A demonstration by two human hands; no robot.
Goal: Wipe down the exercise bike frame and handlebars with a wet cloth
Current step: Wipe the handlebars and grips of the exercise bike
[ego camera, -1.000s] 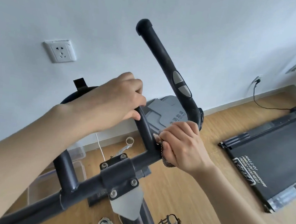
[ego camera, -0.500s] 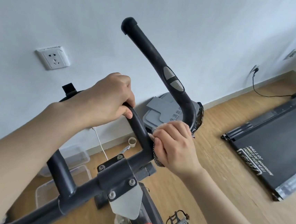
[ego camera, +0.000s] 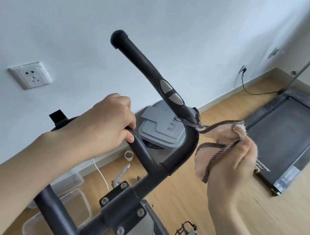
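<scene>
left hand (ego camera: 104, 124) grips handlebar (ego camera: 145, 67), right hand (ego camera: 235, 163) cloth (ego camera: 217, 135); lid (ego camera: 148, 133) reads "生活".

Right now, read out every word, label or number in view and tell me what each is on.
"生活": on the grey bin lid; further characters are hidden behind the handlebar.
"Home": small print just beneath, same lid; the rest is hidden.
White lettering on the treadmill edge, beside the right hand: upside down and too blurred to read.
Wall socket: no text visible.
</scene>
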